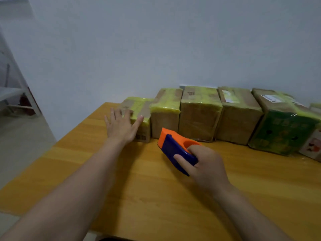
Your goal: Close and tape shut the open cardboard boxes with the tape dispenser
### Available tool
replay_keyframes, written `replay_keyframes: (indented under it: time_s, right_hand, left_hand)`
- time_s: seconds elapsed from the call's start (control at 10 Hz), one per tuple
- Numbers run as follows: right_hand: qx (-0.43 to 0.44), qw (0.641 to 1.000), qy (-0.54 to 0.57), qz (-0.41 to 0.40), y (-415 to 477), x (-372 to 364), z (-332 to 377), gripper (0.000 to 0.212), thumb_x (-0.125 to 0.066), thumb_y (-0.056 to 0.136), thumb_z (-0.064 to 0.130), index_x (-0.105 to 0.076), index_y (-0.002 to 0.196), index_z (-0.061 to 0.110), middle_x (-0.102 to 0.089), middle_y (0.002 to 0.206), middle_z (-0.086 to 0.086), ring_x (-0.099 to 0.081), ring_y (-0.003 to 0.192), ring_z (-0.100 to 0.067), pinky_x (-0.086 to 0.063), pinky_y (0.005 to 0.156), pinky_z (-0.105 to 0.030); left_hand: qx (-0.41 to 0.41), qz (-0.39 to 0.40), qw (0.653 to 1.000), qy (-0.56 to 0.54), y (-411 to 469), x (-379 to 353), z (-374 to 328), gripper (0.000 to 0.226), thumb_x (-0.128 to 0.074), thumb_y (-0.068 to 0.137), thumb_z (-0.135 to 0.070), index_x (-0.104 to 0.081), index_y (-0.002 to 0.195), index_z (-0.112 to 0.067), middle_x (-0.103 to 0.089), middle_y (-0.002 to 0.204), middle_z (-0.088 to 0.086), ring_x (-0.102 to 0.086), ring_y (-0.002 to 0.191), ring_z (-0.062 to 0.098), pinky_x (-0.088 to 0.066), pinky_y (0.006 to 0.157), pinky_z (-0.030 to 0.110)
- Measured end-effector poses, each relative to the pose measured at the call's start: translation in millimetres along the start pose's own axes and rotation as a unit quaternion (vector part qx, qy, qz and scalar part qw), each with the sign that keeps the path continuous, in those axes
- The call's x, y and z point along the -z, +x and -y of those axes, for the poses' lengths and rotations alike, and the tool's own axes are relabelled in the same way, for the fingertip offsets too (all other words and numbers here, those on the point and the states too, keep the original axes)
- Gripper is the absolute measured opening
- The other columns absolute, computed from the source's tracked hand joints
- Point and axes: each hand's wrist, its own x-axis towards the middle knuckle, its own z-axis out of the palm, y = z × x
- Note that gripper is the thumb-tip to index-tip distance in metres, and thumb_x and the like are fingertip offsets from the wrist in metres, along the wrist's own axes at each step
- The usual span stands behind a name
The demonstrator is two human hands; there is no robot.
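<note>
A row of several cardboard boxes runs along the table's far edge, each closed and wrapped with yellow-green tape. The smallest box (141,110) stands at the left end. My left hand (121,126) is spread flat, fingers apart, against that box's near left side and top edge. My right hand (202,164) grips the orange and blue tape dispenser (175,146), held just above the table in front of the second box (165,112), orange nose pointing toward the boxes.
The orange wooden table (156,197) ends at its left edge near a grey floor. Larger boxes (199,112) and a green printed box (281,131) fill the back right. A white wall stands behind. A metal rack (15,96) is at far left.
</note>
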Motion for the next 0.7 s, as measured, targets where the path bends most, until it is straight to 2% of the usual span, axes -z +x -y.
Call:
replay_keyframes:
  time_s: [0.1, 0.2, 0.3, 0.4, 0.5, 0.6, 0.7]
  right_hand:
    - [0.015, 0.994, -0.106, 0.029, -12.4, 12.0, -20.8, 0.044, -0.046, 0.089, 0.065, -0.063, 0.081, 0.025, -0.062, 0.073, 0.011, -0.054, 0.063, -0.009, -0.049, 0.057, -0.032]
    - [0.017, 0.988, -0.152, 0.036, -25.3, 24.5, -33.5, 0.042, -0.046, 0.09, 0.065, -0.062, 0.08, 0.027, -0.062, 0.074, 0.011, -0.053, 0.065, -0.007, -0.048, 0.061, -0.028]
    - [0.014, 0.982, -0.182, 0.04, -41.3, 34.7, -42.9, 0.041, -0.048, 0.09, 0.065, -0.062, 0.079, 0.028, -0.062, 0.073, 0.013, -0.052, 0.064, -0.005, -0.046, 0.062, -0.025]
    - [0.013, 0.977, -0.209, 0.037, -59.1, 42.0, -47.8, 0.04, -0.053, 0.088, 0.064, -0.063, 0.075, 0.027, -0.062, 0.069, 0.013, -0.052, 0.061, -0.003, -0.04, 0.06, -0.02]
    - [-0.008, 0.977, -0.213, 0.02, -68.0, 45.7, -46.3, 0.036, -0.068, 0.082, 0.061, -0.058, 0.07, 0.028, -0.061, 0.065, 0.012, -0.048, 0.057, -0.001, -0.031, 0.059, -0.018]
    - [-0.034, 0.976, -0.207, 0.055, -70.1, 49.2, -38.8, 0.04, -0.059, 0.086, 0.069, -0.057, 0.08, 0.03, -0.063, 0.075, 0.012, -0.043, 0.063, -0.002, -0.032, 0.062, -0.018]
    - [-0.08, 0.972, -0.199, 0.095, -62.1, 59.6, -32.3, 0.058, -0.045, 0.081, 0.085, -0.057, 0.088, 0.029, -0.062, 0.083, 0.012, -0.05, 0.07, -0.006, -0.041, 0.063, -0.023]
  left_hand:
    - [0.007, 0.027, 0.999, 0.017, 1.5, 2.9, -9.3, 0.073, -0.027, 0.095, -0.08, -0.044, 0.151, -0.037, -0.019, 0.17, 0.011, 0.002, 0.16, 0.034, 0.002, 0.12, 0.07]
    - [-0.033, -0.022, 0.999, -0.009, -18.3, 0.5, -20.5, 0.067, -0.029, 0.099, -0.074, -0.045, 0.151, -0.035, -0.025, 0.168, 0.011, -0.009, 0.158, 0.035, -0.006, 0.121, 0.07]
    - [-0.089, -0.095, 0.99, -0.059, -51.6, -0.7, -40.1, 0.066, -0.031, 0.098, -0.071, -0.05, 0.144, -0.027, -0.044, 0.156, 0.012, -0.031, 0.15, 0.034, -0.023, 0.119, 0.063]
    - [-0.151, -0.098, 0.98, -0.081, -86.9, 0.8, -65.5, 0.066, -0.034, 0.096, -0.07, -0.05, 0.143, -0.027, -0.049, 0.151, 0.008, -0.038, 0.146, 0.031, -0.028, 0.119, 0.06]
    - [-0.198, -0.067, 0.976, -0.055, -116.9, 1.3, -89.4, 0.076, -0.036, 0.091, -0.076, -0.043, 0.15, -0.029, -0.043, 0.159, 0.005, -0.035, 0.15, 0.027, -0.029, 0.122, 0.053]
    - [-0.238, -0.054, 0.97, -0.025, -133.7, 6.5, -106.2, 0.089, -0.032, 0.085, -0.082, -0.036, 0.156, -0.028, -0.04, 0.161, 0.004, -0.035, 0.149, 0.025, -0.033, 0.119, 0.048]
    - [-0.251, -0.065, 0.966, -0.009, -145.3, 21.1, -114.7, 0.093, -0.029, 0.085, -0.083, -0.03, 0.161, -0.028, -0.038, 0.163, 0.005, -0.036, 0.149, 0.026, -0.033, 0.118, 0.047]
